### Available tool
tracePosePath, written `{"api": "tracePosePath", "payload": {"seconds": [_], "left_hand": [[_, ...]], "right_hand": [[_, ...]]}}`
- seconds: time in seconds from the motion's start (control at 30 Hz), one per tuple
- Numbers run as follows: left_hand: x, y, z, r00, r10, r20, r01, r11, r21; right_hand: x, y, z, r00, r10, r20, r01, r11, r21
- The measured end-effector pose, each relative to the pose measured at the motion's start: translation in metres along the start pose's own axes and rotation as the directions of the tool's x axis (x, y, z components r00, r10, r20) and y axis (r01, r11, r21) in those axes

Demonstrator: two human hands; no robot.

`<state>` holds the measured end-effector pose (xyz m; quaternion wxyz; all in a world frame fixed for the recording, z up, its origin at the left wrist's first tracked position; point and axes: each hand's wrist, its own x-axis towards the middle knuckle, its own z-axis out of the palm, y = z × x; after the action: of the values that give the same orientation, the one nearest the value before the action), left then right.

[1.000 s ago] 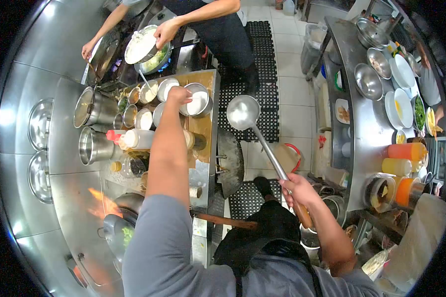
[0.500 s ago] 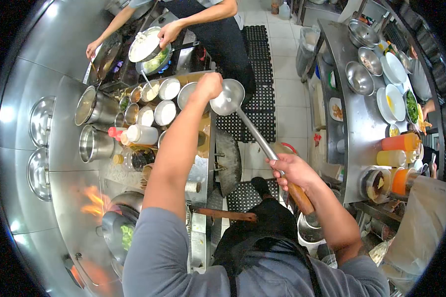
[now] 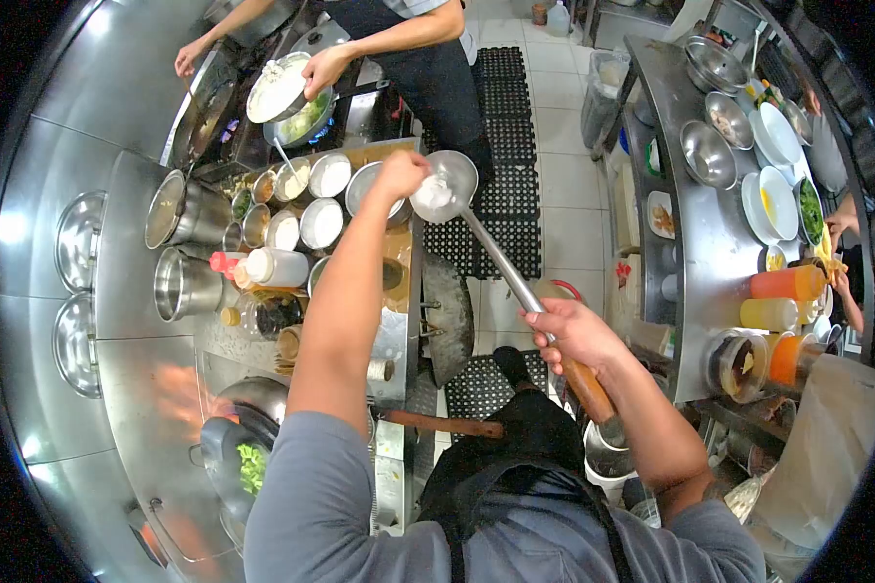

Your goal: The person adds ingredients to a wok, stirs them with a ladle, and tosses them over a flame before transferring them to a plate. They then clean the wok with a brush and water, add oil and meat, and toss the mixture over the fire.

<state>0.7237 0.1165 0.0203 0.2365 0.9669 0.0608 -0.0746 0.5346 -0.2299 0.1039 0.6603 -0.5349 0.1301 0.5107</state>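
Wok (image 3: 238, 457): at 7 o'clock on the burner, greens inside, faint flame at its 11 o'clock; unattended, so the greens could scorch, by my judgement.
Tubs (image 3: 323, 222): round metal seasoning tubs at 11 o'clock on the counter, packed rim to rim; squeeze bottle (image 3: 270, 265) lying just below them.
Left hand (image 3: 400, 173): arm stretched forward to 12 o'clock, fingers pinched shut over the ladle bowl's left rim, touching it; what the pinch holds I cannot tell.
Ladle (image 3: 444, 189): bowl at 12 o'clock, level, a little white seasoning in it; shaft slanting down to 4 o'clock.
Risk: bowl hangs past the counter edge over the floor mat (image 3: 515, 209); a nudge from the left hand or a wrist roll could tip seasoning onto it.
Right hand (image 3: 576, 335): at 4 o'clock, clenched round the shaft just above the wooden grip, elbow bent back.
Co-worker: at 12 o'clock, a hand (image 3: 323, 70) on a plate over another wok.
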Motion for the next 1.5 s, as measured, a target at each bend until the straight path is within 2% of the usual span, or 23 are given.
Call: {"api": "tracePosePath", "payload": {"seconds": [0.03, 0.13, 0.23, 0.3, 0.33, 0.43, 0.53, 0.6, 0.7, 0.73, 0.8, 0.87, 0.97, 1.0, 1.03, 1.1, 1.23, 1.33, 1.43, 1.47, 1.5], "left_hand": [[0.003, -0.011, -0.003, 0.995, -0.066, -0.079, 0.066, 0.998, -0.005], [0.014, -0.054, 0.006, 0.92, -0.334, -0.205, 0.382, 0.881, 0.281], [0.021, -0.097, 0.035, 0.943, -0.303, 0.137, 0.197, 0.841, 0.504], [0.037, -0.143, 0.073, 0.969, -0.246, 0.016, 0.213, 0.867, 0.451], [0.038, -0.147, 0.079, 0.974, -0.22, -0.044, 0.218, 0.88, 0.423], [0.039, -0.144, 0.077, 0.958, -0.279, -0.061, 0.279, 0.868, 0.412], [0.049, -0.151, 0.056, 0.968, -0.219, 0.124, 0.123, 0.84, 0.528], [0.061, -0.173, 0.037, 0.954, 0.014, 0.3, -0.119, 0.935, 0.333], [0.078, -0.179, 0.012, 0.917, 0.143, 0.373, -0.179, 0.982, 0.065], [0.067, -0.155, -0.006, 0.914, 0.222, 0.339, -0.213, 0.975, -0.064], [0.034, -0.081, -0.043, 0.936, 0.151, 0.317, -0.07, 0.965, -0.253], [-0.001, 0.003, -0.066, 0.909, -0.14, 0.393, 0.29, 0.89, -0.353], [-0.005, 0.036, -0.06, 0.925, -0.072, 0.374, 0.138, 0.979, -0.153], [-0.001, 0.035, -0.057, 0.908, 0.094, 0.407, -0.126, 0.991, 0.052], [0.002, 0.033, -0.054, 0.866, 0.257, 0.429, -0.384, 0.892, 0.24], [-0.001, 0.046, -0.047, 0.914, 0.152, 0.377, -0.303, 0.873, 0.383], [-0.004, 0.031, -0.029, 0.956, 0.166, 0.24, -0.211, 0.962, 0.175], [-0.007, 0.02, -0.018, 0.969, 0.192, 0.153, -0.215, 0.964, 0.154], [-0.021, 0.013, -0.016, 0.945, 0.245, 0.218, -0.3, 0.915, 0.269], [-0.027, 0.012, -0.015, 0.971, 0.185, 0.149, -0.212, 0.958, 0.193], [-0.043, 0.017, -0.022, 0.976, 0.206, 0.072, -0.209, 0.977, 0.04]], "right_hand": [[0.003, 0.0, -0.001, 1.0, 0.005, 0.0, -0.005, 1.0, 0.004], [0.007, -0.003, -0.002, 0.999, 0.04, -0.016, -0.04, 0.999, -0.023], [0.013, 0.002, -0.006, 0.998, 0.054, -0.014, -0.054, 0.998, -0.017], [0.018, 0.007, -0.011, 0.998, 0.067, 0.003, -0.067, 0.998, 0.011], [0.019, 0.009, -0.012, 0.997, 0.076, 0.012, -0.076, 0.997, 0.026], [0.021, 0.01, -0.012, 0.996, 0.087, 0.004, -0.087, 0.996, 0.018], [0.021, 0.011, -0.013, 0.996, 0.085, -0.005, -0.085, 0.996, 0.01], [0.021, 0.009, -0.014, 0.998, 0.066, -0.004, -0.066, 0.998, -0.006], [0.018, 0.003, -0.012, 0.999, 0.035, -0.003, -0.035, 0.999, -0.015], [0.016, 0.002, -0.01, 1.0, 0.027, -0.004, -0.027, 1.0, -0.015], [0.015, 0.0, -0.008, 1.0, 0.001, 0.007, -0.001, 1.0, -0.002], [0.011, -0.002, -0.005, 1.0, -0.018, 0.014, 0.018, 1.0, 0.01], [0.003, -0.005, 0.001, 0.999, -0.032, 0.023, 0.032, 0.999, 0.02], [0.001, -0.006, 0.002, 0.999, -0.035, 0.025, 0.035, 0.999, 0.021], [-0.001, -0.006, 0.003, 0.999, -0.039, 0.029, 0.038, 0.999, 0.021], [-0.003, -0.005, 0.004, 0.999, -0.037, 0.033, 0.036, 0.999, 0.021], [-0.007, -0.004, 0.004, 0.998, -0.032, 0.047, 0.031, 0.999, 0.01], [-0.004, 0.0, 0.004, 0.998, -0.044, 0.054, 0.043, 0.999, 0.017], [-0.004, 0.001, 0.005, 0.999, -0.037, 0.027, 0.037, 0.999, 0.012], [-0.007, 0.0, 0.006, 0.999, -0.044, -0.006, 0.044, 0.999, -0.009], [-0.013, -0.002, 0.005, 0.999, -0.044, -0.029, 0.042, 0.998, -0.042]]}}
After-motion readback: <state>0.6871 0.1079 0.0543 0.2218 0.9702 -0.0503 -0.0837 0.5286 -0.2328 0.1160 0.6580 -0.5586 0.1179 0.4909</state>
